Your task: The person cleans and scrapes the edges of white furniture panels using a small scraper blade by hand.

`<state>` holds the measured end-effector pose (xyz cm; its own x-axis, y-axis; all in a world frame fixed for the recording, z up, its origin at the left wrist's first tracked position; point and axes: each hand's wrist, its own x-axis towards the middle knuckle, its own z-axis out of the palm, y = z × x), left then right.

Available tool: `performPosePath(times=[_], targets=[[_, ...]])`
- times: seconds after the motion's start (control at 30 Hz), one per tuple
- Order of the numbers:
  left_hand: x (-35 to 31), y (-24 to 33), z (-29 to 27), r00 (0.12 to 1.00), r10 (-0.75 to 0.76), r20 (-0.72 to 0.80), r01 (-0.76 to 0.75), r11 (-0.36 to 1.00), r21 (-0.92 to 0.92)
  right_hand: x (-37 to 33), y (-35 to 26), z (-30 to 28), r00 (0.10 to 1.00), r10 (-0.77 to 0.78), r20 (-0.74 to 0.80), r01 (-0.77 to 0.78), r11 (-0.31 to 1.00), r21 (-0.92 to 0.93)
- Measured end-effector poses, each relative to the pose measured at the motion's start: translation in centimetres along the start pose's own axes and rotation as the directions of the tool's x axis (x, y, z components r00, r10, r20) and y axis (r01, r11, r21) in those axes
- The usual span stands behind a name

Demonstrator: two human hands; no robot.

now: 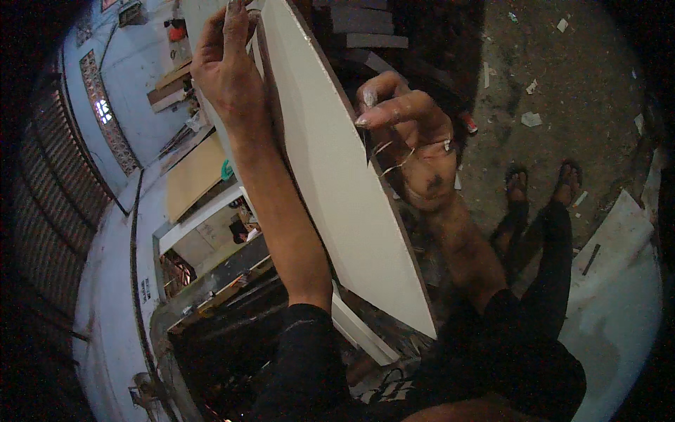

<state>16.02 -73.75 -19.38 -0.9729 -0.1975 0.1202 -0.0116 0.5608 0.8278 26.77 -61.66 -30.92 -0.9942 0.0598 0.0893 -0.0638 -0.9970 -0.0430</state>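
Observation:
A long white board [337,176] stands tilted on edge in front of me, its narrow edge running along its right side. My left hand [228,67] is at the board's far end, fingers bent around its upper left side; the fingertips are partly cut off by the picture's top. Beside the right edge, my right hand [411,133] is closed, thumb and forefinger pinched against that edge. What it pinches is too small and dark to make out. Thin pale slivers [397,163] stick out below its fingers. Pale smudges mark the fingertips.
Stacked grey boards [365,28] lie beyond the right hand. Scraps [532,119] litter the floor at right, near two sandalled feet [517,183]. A pale sheet [612,260] lies at lower right. Left are a tan panel [197,176], a wall opening and a shutter [53,176].

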Motion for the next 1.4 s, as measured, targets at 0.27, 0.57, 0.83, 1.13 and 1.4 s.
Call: performPosePath(times=[0.27, 0.57, 0.83, 1.13, 1.4], targets=[[0.4, -1.2, -0.5, 0.993, 0.105, -0.047, -0.09, 0.966, 0.241, -0.1, 0.0, 0.2, 0.997, -0.041, 0.065, 0.04, 0.999, 0.026], [1.9, -2.2, -1.9, 0.996, 0.085, 0.018, -0.086, 0.981, 0.171, 0.2, 1.2, -0.8, 0.97, -0.199, 0.14, 0.203, 0.979, -0.015], [2.5, -2.0, -1.0, 0.989, 0.145, 0.026, -0.148, 0.963, 0.226, -0.1, -0.2, -0.6, 0.99, -0.092, 0.104, 0.098, 0.994, -0.054], [2.8, -2.3, -2.2, 0.998, 0.066, -0.004, -0.065, 0.984, 0.165, -1.5, -1.4, -0.7, 0.995, 0.035, 0.09, -0.038, 0.999, 0.033], [0.3, -2.1, -0.7, 0.831, 0.516, 0.209, -0.552, 0.812, 0.19, -2.7, -0.9, -2.5, 0.999, -0.027, -0.037, 0.028, 0.999, 0.018]])
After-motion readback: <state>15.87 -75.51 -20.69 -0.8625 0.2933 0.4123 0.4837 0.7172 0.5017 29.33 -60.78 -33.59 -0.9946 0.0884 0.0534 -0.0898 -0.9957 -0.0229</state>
